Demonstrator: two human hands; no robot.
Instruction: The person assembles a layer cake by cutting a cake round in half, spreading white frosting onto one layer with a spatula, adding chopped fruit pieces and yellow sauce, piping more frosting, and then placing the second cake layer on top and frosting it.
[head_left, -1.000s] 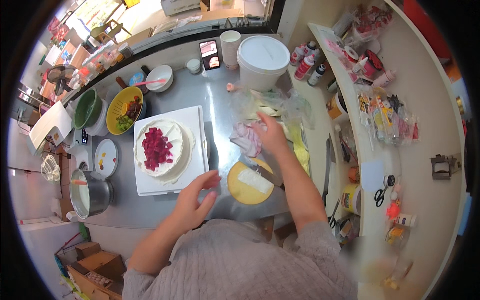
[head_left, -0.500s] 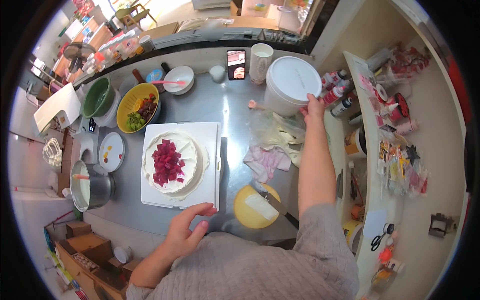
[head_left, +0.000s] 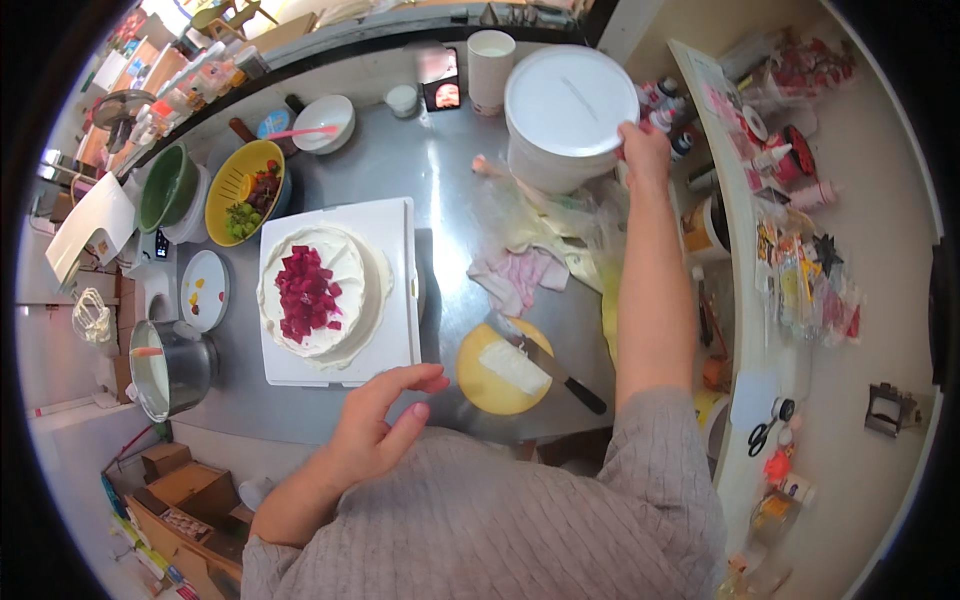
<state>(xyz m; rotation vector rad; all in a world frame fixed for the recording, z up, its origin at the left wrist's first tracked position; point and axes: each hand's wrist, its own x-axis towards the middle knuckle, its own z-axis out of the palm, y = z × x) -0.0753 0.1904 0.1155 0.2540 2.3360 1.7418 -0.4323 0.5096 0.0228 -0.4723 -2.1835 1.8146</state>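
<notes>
My right hand [head_left: 643, 155] reaches to the back right and grips the rim of a white lidded bucket [head_left: 565, 100]. Its fingers are partly hidden at the bucket's side. My left hand [head_left: 385, 420] hovers open near the counter's front edge, just off the near right corner of a white cake board [head_left: 395, 300], holding nothing. On the board sits a round cake covered in white cream [head_left: 350, 270], topped with a heap of dark red fruit cubes [head_left: 307, 290]. Right of it, a palette knife [head_left: 560, 372] lies across a yellow round [head_left: 480, 385] smeared with white cream.
Crumpled plastic bags [head_left: 545, 225] and a pinkish cloth [head_left: 520, 278] lie before the bucket. Paper cups [head_left: 490, 75] and a phone [head_left: 441, 85] stand behind. At left are a yellow fruit bowl [head_left: 225, 200], a plate [head_left: 205, 290] and a metal pot [head_left: 190, 370]. Shelves [head_left: 735, 200] flank the right.
The whole view has shifted, so the counter sits higher in the picture. The bucket looks larger and slightly farther right of the cups, with my right hand still on its rim.
</notes>
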